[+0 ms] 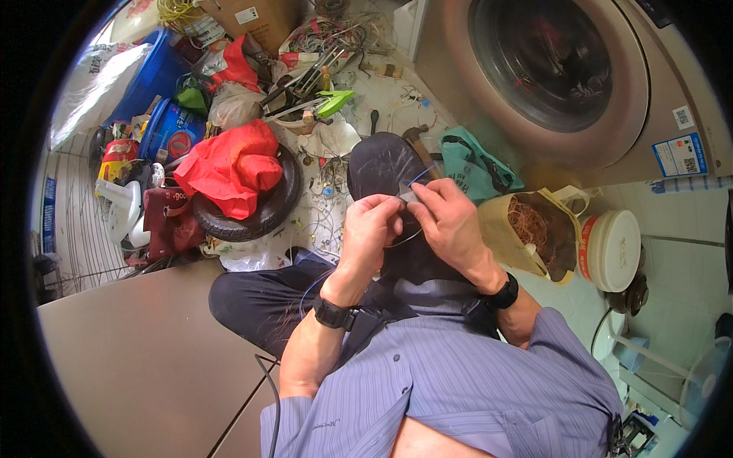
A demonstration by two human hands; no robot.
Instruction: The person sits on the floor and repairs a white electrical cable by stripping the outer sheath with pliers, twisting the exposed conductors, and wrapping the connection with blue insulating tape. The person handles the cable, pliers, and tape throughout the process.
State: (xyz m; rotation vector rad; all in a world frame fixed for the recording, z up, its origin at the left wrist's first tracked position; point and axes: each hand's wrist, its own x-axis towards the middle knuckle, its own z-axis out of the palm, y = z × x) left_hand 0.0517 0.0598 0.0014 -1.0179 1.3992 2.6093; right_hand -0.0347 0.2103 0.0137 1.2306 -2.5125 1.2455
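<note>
My hands meet over my raised knee. The fingers of my left hand [368,231] are closed in a pinch on a thin wire, most of it hidden by the fingertips. Between the thumb and forefinger of my right hand [452,227] is a small flat grey blade [408,194], close to the left fingertips. A blue length of wire [422,175] sticks up beside the right forefinger. Below the hands a thin pale strand [405,240] curves across my trouser leg. Whether the blade touches the wire I cannot tell.
A paper bag with coppery wire [528,226] and a white lidded bucket [615,250] stand right, near a teal bag [473,164]. Ahead are a hammer [417,137], tools in a basin [294,114] and a washing machine [534,84]. Left lies a tyre [256,217] under red cloth [233,172].
</note>
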